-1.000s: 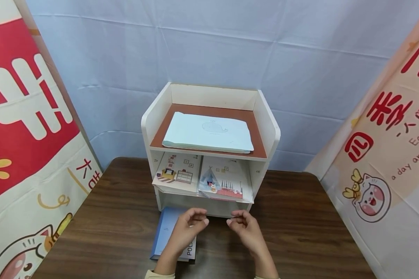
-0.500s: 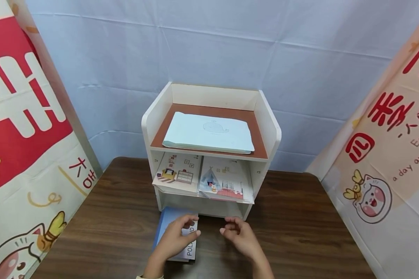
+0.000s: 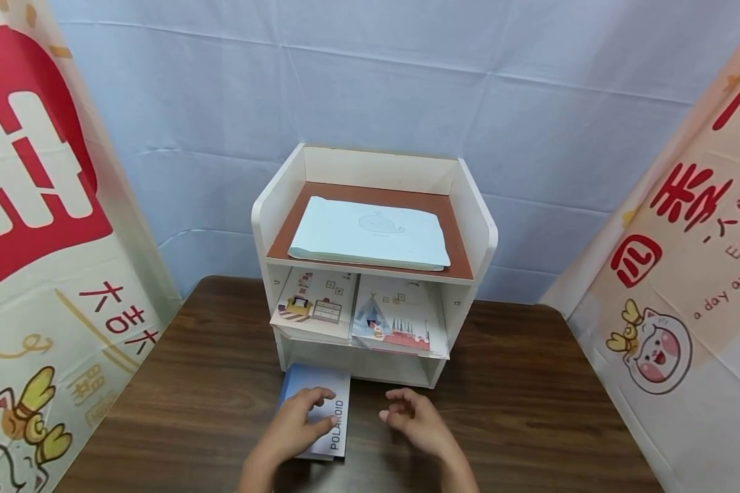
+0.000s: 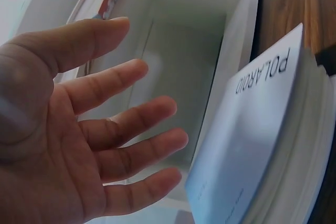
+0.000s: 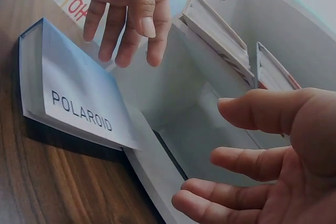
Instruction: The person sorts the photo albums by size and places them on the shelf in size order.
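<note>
A blue-and-white book (image 3: 321,375) marked POLAROID lies on the table, against the lower front left of the small white shelf unit. Above its cover hovers my left hand (image 3: 297,426), fingers loosely bent and parted, palm turned inward; the left wrist view shows nothing in it. My right hand (image 3: 418,423) is held in front of the shelf's lower right, its fingers loosely spread, holding nothing. A gap separates both hands. In the right wrist view the book (image 5: 79,98) shows its full title, with the left hand (image 5: 128,11) above and beyond it.
The shelf unit (image 3: 484,239) has an open bottom compartment. On its middle level lie two illustrated books, one left (image 3: 314,308) and one right (image 3: 401,325). A pale pad with a whale drawing (image 3: 370,233) lies on top. Printed cloths hang at both sides of the wooden table (image 3: 530,411).
Both hands have drawn down towards the person, and the left has also shifted left over the book. More of the POLAROID title shows. The left cloth has swung.
</note>
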Available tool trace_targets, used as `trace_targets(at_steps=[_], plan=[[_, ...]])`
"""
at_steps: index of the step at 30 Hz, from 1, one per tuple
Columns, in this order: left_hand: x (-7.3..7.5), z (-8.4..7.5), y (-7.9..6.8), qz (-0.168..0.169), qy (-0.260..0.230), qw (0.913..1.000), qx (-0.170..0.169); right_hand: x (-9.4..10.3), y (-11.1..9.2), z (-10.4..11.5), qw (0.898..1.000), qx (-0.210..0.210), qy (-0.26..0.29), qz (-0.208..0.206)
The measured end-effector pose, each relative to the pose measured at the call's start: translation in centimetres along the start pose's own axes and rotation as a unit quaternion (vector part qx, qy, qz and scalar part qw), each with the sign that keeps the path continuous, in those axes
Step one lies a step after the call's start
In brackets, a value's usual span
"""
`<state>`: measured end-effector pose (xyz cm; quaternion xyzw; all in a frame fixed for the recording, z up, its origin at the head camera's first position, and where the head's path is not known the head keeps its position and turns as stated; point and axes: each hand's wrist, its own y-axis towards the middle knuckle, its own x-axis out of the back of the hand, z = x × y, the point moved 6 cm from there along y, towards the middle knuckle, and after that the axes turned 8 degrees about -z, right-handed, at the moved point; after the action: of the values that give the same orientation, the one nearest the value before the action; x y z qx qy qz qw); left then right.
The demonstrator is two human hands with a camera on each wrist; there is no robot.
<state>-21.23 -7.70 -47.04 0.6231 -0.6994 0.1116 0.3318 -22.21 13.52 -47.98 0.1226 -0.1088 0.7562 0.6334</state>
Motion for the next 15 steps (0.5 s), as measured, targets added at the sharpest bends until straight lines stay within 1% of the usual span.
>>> trace_targets(at_steps=[6,15], plan=[[0.6,0.8,-0.5,-0.020,0.026,0.9994,0.015,-1.3,0.2,-0.3,1.000,0.000,-0.021,0.017],[1.0,1.9,-0.9,-0.039,0.040,0.9980,0.031,-3.7,0.2,-1.2,0.999,-0.002,-0.023,0.038]])
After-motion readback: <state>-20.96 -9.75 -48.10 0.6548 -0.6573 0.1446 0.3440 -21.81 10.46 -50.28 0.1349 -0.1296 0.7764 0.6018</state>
